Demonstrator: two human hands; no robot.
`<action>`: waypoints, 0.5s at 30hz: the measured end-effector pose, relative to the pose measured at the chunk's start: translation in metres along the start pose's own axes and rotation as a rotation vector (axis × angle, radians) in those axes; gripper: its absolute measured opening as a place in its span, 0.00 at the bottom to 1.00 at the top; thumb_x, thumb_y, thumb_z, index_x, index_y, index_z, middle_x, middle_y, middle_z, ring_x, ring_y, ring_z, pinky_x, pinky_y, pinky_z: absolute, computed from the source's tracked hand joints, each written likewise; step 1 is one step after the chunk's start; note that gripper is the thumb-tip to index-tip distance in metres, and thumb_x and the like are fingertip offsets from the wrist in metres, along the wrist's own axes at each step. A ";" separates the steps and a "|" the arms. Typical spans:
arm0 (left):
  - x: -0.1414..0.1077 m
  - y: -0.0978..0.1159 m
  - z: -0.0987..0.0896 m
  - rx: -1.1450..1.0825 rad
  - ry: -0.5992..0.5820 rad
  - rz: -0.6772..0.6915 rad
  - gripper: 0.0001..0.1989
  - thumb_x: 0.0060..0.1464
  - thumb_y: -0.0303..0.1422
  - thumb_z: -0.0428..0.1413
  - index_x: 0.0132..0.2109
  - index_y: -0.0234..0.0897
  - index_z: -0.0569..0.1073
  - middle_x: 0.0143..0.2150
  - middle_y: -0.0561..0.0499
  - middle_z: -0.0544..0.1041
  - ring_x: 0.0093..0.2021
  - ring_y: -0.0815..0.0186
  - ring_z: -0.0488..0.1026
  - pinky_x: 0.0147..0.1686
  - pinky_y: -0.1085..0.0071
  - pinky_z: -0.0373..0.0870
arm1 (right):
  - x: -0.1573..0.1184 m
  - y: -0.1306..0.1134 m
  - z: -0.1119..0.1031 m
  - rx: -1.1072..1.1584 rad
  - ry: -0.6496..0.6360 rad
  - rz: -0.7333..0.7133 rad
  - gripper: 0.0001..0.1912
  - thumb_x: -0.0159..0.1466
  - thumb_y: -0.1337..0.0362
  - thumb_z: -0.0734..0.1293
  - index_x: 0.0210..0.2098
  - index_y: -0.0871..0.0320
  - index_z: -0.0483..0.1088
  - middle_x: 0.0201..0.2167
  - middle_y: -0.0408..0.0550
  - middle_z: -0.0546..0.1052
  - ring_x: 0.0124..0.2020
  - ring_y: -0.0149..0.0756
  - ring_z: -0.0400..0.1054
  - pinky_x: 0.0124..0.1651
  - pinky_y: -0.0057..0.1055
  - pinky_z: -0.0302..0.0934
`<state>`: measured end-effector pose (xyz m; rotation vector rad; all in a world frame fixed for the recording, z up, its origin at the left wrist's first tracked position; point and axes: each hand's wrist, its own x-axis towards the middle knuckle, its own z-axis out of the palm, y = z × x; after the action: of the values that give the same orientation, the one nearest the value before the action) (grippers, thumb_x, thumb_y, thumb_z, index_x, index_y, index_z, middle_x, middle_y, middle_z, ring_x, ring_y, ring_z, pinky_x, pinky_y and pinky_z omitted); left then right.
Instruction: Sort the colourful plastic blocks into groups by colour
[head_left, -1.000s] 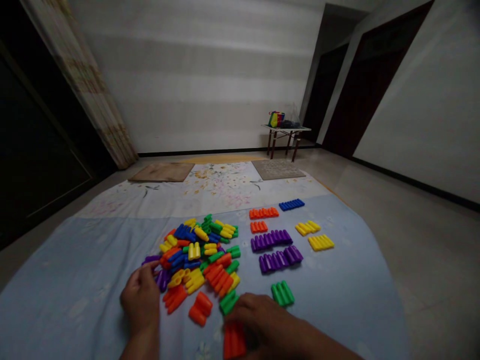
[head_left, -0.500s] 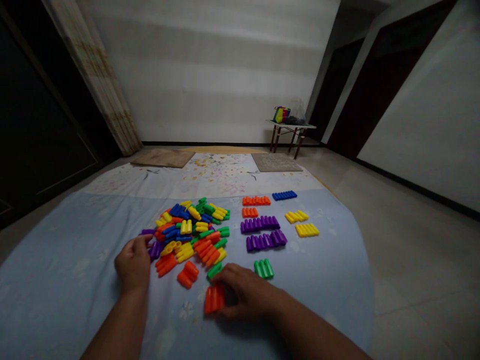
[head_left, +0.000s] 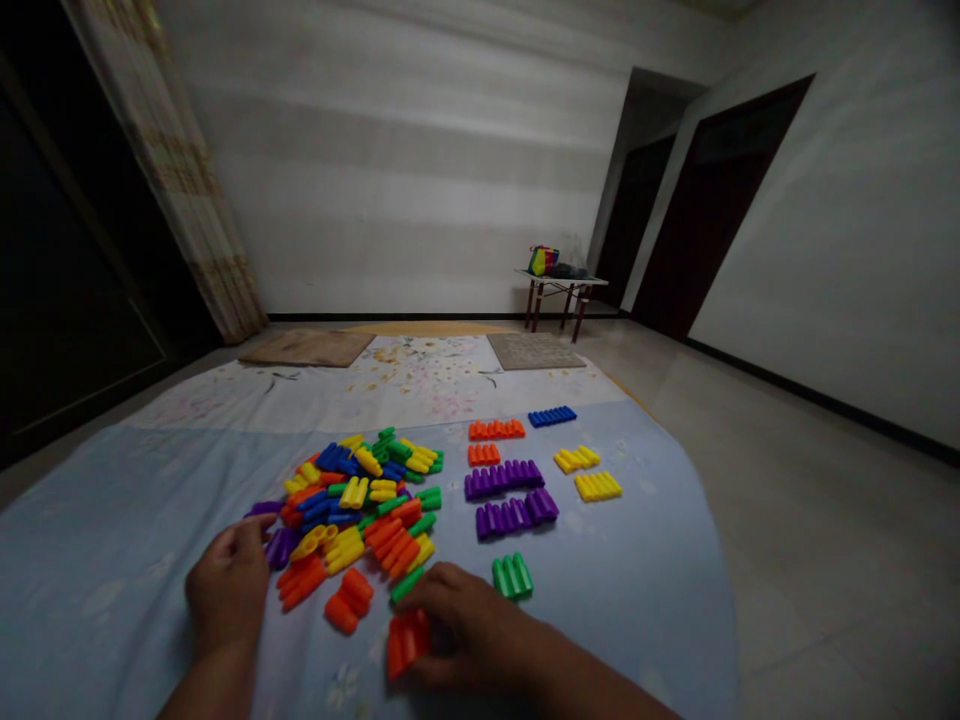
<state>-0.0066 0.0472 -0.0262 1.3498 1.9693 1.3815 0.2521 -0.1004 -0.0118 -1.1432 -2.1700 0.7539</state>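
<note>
My right hand (head_left: 465, 635) grips a red-orange ridged piece (head_left: 408, 643) between thumb and fingers near the table's front. My left hand (head_left: 229, 580) is at the left edge of a mixed pile, its fingertips beside purple pieces (head_left: 280, 549); whether it pinches one is unclear. The pile holds blue, green, yellow (head_left: 354, 492) and orange pieces (head_left: 391, 546). A loose orange piece (head_left: 349, 600) lies between my hands. Right of the pile are rows of orange (head_left: 496, 430), purple (head_left: 504, 479), blue (head_left: 552, 416), yellow (head_left: 598, 487) and green (head_left: 512, 577) pieces.
The round table wears a light blue cloth (head_left: 630, 580) and a floral cover (head_left: 420, 385). Two flat mats, brown (head_left: 309, 348) and grey (head_left: 535, 351), lie at its far edge. Beyond stands a small table (head_left: 562, 280) with a colourful bag (head_left: 542, 261).
The camera view has shifted, so the table and pieces appear lower and further left. My right hand still holds the red-orange piece, and my left hand stays beside the pile.
</note>
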 end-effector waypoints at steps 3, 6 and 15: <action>0.002 -0.001 0.000 0.032 -0.010 0.005 0.16 0.49 0.38 0.47 0.38 0.36 0.75 0.35 0.49 0.76 0.37 0.62 0.72 0.31 0.72 0.65 | 0.002 -0.001 -0.001 0.054 0.117 -0.061 0.28 0.52 0.65 0.69 0.53 0.53 0.63 0.48 0.48 0.68 0.49 0.35 0.62 0.51 0.30 0.58; 0.003 -0.001 -0.002 0.035 -0.013 0.005 0.16 0.49 0.39 0.47 0.37 0.37 0.75 0.36 0.49 0.76 0.38 0.61 0.72 0.32 0.72 0.65 | 0.003 -0.009 -0.011 0.091 0.272 -0.071 0.29 0.51 0.72 0.66 0.53 0.52 0.62 0.47 0.49 0.68 0.49 0.34 0.62 0.49 0.30 0.59; 0.004 -0.001 -0.002 0.039 -0.053 -0.044 0.17 0.49 0.43 0.46 0.37 0.40 0.75 0.35 0.50 0.76 0.37 0.60 0.72 0.32 0.70 0.65 | 0.016 0.011 -0.106 -0.158 0.495 0.091 0.24 0.56 0.72 0.62 0.52 0.55 0.63 0.48 0.50 0.67 0.43 0.33 0.65 0.48 0.33 0.61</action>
<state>-0.0105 0.0496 -0.0257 1.3380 1.9886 1.2803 0.3247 -0.0589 0.0567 -1.3492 -1.7897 0.2920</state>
